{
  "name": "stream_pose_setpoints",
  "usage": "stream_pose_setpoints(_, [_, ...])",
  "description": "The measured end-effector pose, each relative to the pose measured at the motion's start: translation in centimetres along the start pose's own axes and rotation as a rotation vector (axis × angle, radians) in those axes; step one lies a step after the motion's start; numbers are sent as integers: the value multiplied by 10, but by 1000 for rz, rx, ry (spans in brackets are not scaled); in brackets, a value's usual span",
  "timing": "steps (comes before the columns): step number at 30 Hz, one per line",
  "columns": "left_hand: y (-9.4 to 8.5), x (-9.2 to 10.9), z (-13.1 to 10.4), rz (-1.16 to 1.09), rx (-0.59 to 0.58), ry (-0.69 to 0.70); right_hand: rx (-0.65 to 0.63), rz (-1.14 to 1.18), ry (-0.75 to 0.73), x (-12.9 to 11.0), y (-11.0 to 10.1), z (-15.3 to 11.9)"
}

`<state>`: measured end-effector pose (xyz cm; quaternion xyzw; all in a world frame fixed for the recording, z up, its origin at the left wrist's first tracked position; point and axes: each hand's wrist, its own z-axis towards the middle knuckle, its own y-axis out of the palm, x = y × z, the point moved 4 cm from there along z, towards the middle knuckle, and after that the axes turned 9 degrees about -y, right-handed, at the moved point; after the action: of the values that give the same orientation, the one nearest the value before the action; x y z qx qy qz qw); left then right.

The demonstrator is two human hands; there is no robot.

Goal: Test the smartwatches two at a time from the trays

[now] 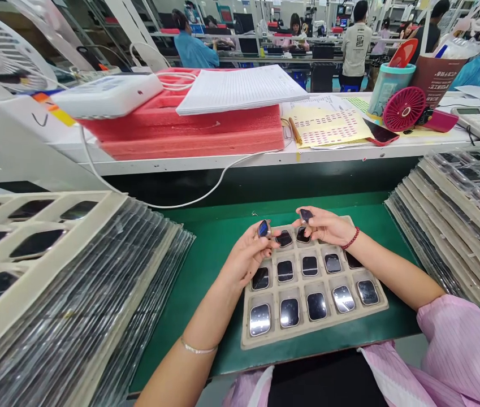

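My left hand (249, 252) pinches a small dark watch-sized screen (263, 228) between thumb and fingers, raised over the tray's far left corner. A second dark screen (306, 215) is held at the fingertips of my right hand (328, 226), just above the far edge. Beneath both hands lies a beige tray (246, 339) with rows of square pockets. Rounded dark screens sit in its pockets, such as one screen (316, 306) in the near row. My hands and wrists hide part of the far row.
Tall stacks of trays flank the green mat (206, 316): a left stack (95, 294) and a right stack (455, 237). On the white shelf (172, 167) are red foam (197, 135), a notebook (243, 87), a pink fan (404, 109) and a phone (379, 131). People work farther back.
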<state>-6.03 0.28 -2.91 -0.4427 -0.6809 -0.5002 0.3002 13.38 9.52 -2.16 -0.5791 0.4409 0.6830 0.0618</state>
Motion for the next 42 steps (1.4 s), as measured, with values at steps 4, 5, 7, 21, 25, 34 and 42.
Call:
stream_pose_setpoints(4, [16, -6, -4, 206, 17, 90, -59, -300, -126, 7, 10, -2])
stream_pose_setpoints(5, [18, -7, -5, 245, 18, 110, -63, -371, -160, 7, 12, -3])
stream_pose_setpoints(7, [19, -9, -6, 310, 15, 136, -62, -500, -226, 8, 16, -4])
stream_pose_setpoints(21, [16, -10, -6, 358, 5, 159, -99, -663, -286, 8, 23, -9])
stream_pose_setpoints(25, [14, -10, -5, 373, -2, 171, -96, -656, -278, 7, 24, -9])
stream_pose_setpoints(34, [15, -10, -5, 395, 15, 175, -77, -676, -272, 4, 24, -10])
stream_pose_setpoints(42, [15, -9, -4, 388, 27, 196, -101, -684, -299, 8, 21, -8])
